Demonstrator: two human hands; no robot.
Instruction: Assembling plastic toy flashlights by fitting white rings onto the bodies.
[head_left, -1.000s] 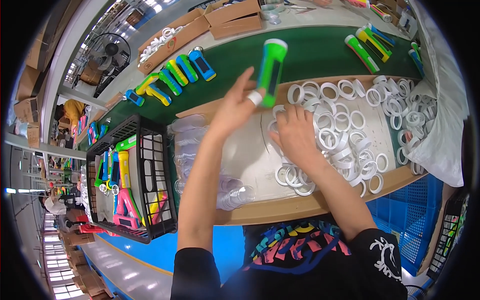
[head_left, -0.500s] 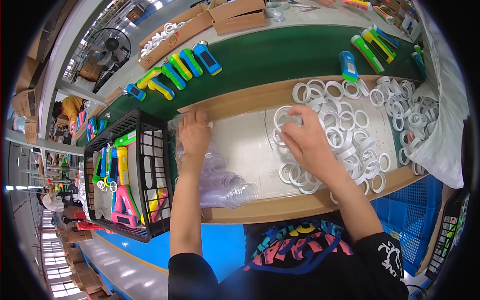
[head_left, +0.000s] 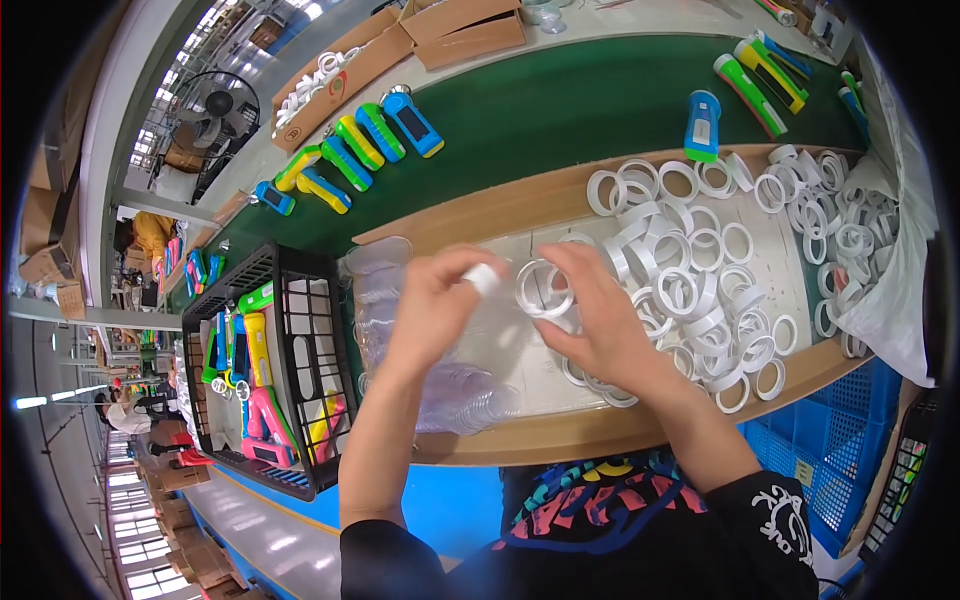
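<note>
Over the cardboard tray (head_left: 560, 432), my right hand (head_left: 598, 318) grips a white plastic ring (head_left: 528, 303) between thumb and fingers. Facing it, my left hand (head_left: 432, 308) is closed in a pinch. A small blurred white piece (head_left: 483, 279) shows at its fingertips. Whether that is a finger cover or a held part, and whether a clear disc is pinched there, I cannot make out. Stacks of clear plastic discs (head_left: 465, 398) lie in the tray's left part, partly behind my left forearm. Many loose white rings (head_left: 705, 285) are heaped in its right part.
A black crate (head_left: 300, 375) of colourful flashlights stands left of the tray. More flashlights (head_left: 362, 138) lie on the green belt (head_left: 560, 110) beyond. At the back is a carton (head_left: 335, 85) of white rings. A white bag (head_left: 895, 270) and a blue crate (head_left: 825, 450) are at right.
My left hand has left the clear discs at the tray's far left and moved right and nearer. My right hand has lifted a white ring and shifted left, bringing the hands close together.
</note>
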